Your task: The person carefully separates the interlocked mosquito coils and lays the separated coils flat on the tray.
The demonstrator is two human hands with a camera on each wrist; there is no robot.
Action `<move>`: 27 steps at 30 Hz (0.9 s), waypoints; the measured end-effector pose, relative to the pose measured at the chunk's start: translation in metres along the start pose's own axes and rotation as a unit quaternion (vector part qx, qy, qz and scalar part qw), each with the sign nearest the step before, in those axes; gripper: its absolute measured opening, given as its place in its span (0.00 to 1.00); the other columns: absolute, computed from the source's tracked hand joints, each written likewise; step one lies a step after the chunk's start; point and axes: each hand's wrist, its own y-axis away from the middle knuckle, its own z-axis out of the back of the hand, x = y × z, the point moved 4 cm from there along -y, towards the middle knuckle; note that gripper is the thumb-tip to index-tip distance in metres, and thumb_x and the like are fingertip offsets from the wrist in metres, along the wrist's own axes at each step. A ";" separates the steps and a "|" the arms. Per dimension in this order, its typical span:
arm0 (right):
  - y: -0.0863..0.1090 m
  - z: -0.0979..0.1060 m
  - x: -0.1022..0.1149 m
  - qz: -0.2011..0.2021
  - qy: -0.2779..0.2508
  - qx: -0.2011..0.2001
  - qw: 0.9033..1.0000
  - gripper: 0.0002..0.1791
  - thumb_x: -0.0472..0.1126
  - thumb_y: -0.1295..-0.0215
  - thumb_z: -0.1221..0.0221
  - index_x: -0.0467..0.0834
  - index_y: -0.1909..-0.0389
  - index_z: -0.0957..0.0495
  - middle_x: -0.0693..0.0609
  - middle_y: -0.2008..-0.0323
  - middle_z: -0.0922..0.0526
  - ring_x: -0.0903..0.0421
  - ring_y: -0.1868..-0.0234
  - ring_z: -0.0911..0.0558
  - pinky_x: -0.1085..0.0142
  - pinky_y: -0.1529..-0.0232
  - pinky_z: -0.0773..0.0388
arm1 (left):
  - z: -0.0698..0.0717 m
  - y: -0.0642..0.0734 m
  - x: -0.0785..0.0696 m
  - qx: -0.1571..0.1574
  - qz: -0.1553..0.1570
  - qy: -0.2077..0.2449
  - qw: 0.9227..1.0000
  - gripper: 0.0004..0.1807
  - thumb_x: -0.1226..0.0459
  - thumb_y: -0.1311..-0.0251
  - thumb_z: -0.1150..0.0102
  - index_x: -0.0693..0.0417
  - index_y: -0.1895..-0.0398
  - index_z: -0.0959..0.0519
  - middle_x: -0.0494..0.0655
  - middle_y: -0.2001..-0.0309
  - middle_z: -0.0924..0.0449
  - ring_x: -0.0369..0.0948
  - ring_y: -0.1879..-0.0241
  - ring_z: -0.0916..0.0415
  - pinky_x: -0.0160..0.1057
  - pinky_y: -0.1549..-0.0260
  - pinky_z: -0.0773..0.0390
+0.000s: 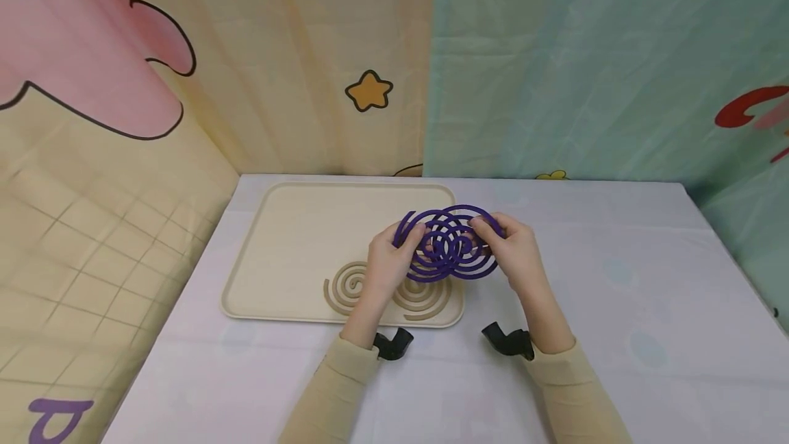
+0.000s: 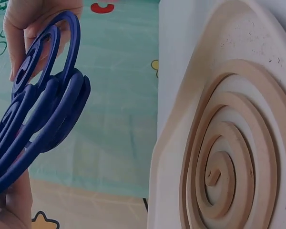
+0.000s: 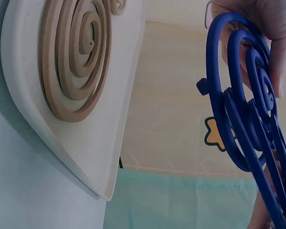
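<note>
In front of me two dark purple-blue mosquito coils are held up, overlapping each other, above the tray's right end. My left hand pinches their left side, thumb on the near face. The right side is pinched by my right hand. In the left wrist view the blue rings look interleaved and lie at an angle. Seen from the right wrist, the coils show edge-on, with one loose end sticking out. Whether they are separate cannot be told.
A cream tray lies on the white-covered table. On its right part rest two tan mosquito coils, partly hidden by my left hand and the purple coils. Black wrist mounts sit at both sleeves. Printed curtains hang behind.
</note>
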 end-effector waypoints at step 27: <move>0.044 -0.050 0.039 0.475 0.227 0.005 0.851 0.27 0.26 0.52 0.28 0.37 0.47 0.19 0.42 0.47 0.19 0.45 0.44 0.20 0.54 0.42 0.21 | 0.003 0.000 -0.005 0.090 0.095 0.208 0.969 0.23 0.58 0.23 0.60 0.71 0.45 0.26 0.53 0.58 0.17 0.34 0.60 0.19 0.33 0.55 0.18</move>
